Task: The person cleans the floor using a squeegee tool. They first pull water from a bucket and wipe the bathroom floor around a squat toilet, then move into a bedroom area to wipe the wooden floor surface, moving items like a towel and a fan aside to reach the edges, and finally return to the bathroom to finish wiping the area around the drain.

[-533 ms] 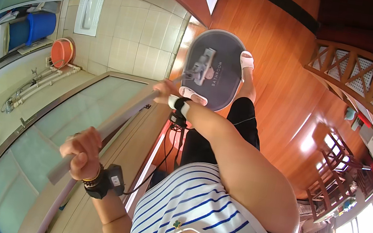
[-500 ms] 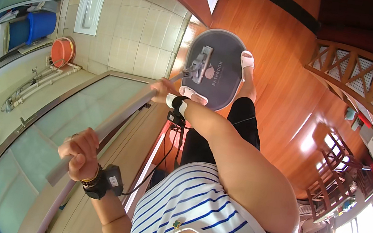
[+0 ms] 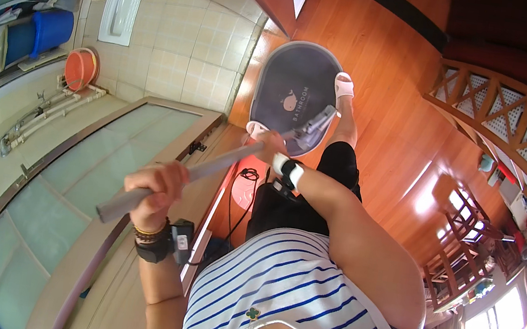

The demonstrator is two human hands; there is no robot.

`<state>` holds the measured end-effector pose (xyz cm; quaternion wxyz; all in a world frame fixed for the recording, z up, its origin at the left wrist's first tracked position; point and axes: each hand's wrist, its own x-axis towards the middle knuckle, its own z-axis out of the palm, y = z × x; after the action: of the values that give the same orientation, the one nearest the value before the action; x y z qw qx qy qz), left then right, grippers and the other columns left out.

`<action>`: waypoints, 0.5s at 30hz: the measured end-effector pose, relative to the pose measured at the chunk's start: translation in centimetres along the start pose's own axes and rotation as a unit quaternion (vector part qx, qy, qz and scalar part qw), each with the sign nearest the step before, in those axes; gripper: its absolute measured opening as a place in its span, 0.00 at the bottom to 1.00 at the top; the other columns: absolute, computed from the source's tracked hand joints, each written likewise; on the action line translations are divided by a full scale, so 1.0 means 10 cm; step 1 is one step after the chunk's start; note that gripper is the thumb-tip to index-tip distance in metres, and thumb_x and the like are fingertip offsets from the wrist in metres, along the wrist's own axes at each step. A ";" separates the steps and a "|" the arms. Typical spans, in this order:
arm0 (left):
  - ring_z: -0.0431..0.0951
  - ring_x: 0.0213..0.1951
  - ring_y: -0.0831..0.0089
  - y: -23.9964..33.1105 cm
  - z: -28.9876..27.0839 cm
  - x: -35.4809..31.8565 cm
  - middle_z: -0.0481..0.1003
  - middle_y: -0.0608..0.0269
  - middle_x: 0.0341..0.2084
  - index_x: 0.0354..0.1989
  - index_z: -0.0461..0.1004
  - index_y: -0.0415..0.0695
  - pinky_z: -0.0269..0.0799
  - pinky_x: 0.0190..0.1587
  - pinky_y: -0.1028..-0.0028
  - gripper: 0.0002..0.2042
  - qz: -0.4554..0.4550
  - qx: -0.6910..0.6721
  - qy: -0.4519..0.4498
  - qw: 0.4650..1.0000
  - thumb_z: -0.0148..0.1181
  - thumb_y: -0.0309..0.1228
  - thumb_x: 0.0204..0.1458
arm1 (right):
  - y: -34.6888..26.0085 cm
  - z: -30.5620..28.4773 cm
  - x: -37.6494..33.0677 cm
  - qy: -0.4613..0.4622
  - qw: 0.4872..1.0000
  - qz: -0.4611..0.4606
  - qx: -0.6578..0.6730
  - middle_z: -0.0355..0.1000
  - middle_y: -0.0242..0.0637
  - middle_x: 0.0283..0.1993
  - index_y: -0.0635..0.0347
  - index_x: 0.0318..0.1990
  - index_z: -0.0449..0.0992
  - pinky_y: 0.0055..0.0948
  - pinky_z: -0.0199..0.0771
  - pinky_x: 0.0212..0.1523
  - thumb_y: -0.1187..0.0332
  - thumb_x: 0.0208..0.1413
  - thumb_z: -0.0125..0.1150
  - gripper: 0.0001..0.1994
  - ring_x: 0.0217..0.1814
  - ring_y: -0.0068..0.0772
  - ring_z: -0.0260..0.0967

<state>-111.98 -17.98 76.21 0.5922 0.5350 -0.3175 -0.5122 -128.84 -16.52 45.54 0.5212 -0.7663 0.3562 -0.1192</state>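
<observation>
A long grey pole (image 3: 223, 160) slants across in front of me, ending in the narrow grey head (image 3: 316, 123) of a mop. My left hand (image 3: 157, 191) is closed around the pole near its top end. Further down the shaft, my right hand (image 3: 270, 148) also grips it, fingers wrapped round. The mop head is over the right front part of a dark grey oval bath mat (image 3: 284, 66), near my right foot; whether it touches the mat is unclear. Both wrists wear black straps with small boxes, and a black cable hangs between them.
Pink slippers (image 3: 344, 85) are on my feet at the mat's edge. Left is a frosted-glass sliding door (image 3: 102, 162), with a tiled room holding a squat toilet (image 3: 121, 10), an orange basin (image 3: 80, 69) and a blue bin (image 3: 51, 32). Right stand a wooden lattice partition (image 3: 499, 117) and wooden chairs (image 3: 467, 223).
The mop head has swung right and nearer to me, from the mat's middle toward my right foot. Both hands have moved right with the pole, the left also upward.
</observation>
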 end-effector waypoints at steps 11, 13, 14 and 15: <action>0.52 0.12 0.78 0.65 -0.50 -0.02 0.56 0.70 0.06 0.09 0.54 0.48 0.50 0.23 0.74 0.13 0.082 0.093 0.079 0.989 0.51 0.32 0.35 | -1.06 0.27 1.03 -0.105 0.992 -0.011 0.067 0.68 0.44 0.17 0.56 0.15 0.72 0.40 0.68 0.26 0.61 0.32 0.54 0.09 0.23 0.49 0.67; 0.53 0.13 0.78 0.64 -0.60 -0.05 0.54 0.71 0.06 0.09 0.52 0.49 0.50 0.24 0.75 0.13 0.072 0.100 0.072 0.990 0.50 0.33 0.35 | -1.00 0.29 1.01 -0.094 0.994 -0.004 0.062 0.67 0.44 0.17 0.57 0.14 0.71 0.41 0.66 0.24 0.63 0.32 0.54 0.08 0.22 0.49 0.67; 0.55 0.12 0.77 0.61 -0.60 -0.08 0.56 0.70 0.06 0.08 0.53 0.48 0.51 0.23 0.74 0.12 0.074 0.086 0.056 0.992 0.51 0.31 0.34 | -0.95 0.29 0.95 -0.093 0.993 -0.004 0.076 0.66 0.46 0.17 0.58 0.15 0.70 0.42 0.64 0.22 0.64 0.31 0.54 0.07 0.22 0.49 0.66; 0.56 0.11 0.76 0.58 -0.58 -0.15 0.58 0.68 0.06 0.08 0.54 0.47 0.52 0.22 0.73 0.12 0.074 0.073 0.049 0.993 0.52 0.30 0.33 | -0.95 0.27 0.87 -0.081 0.996 -0.005 0.041 0.66 0.46 0.17 0.58 0.15 0.70 0.42 0.64 0.22 0.65 0.32 0.54 0.07 0.22 0.48 0.67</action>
<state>-105.48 -15.37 80.75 0.6025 0.5763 -0.3632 -0.4160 -117.12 -18.49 51.16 0.5788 -0.7533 0.3034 -0.0739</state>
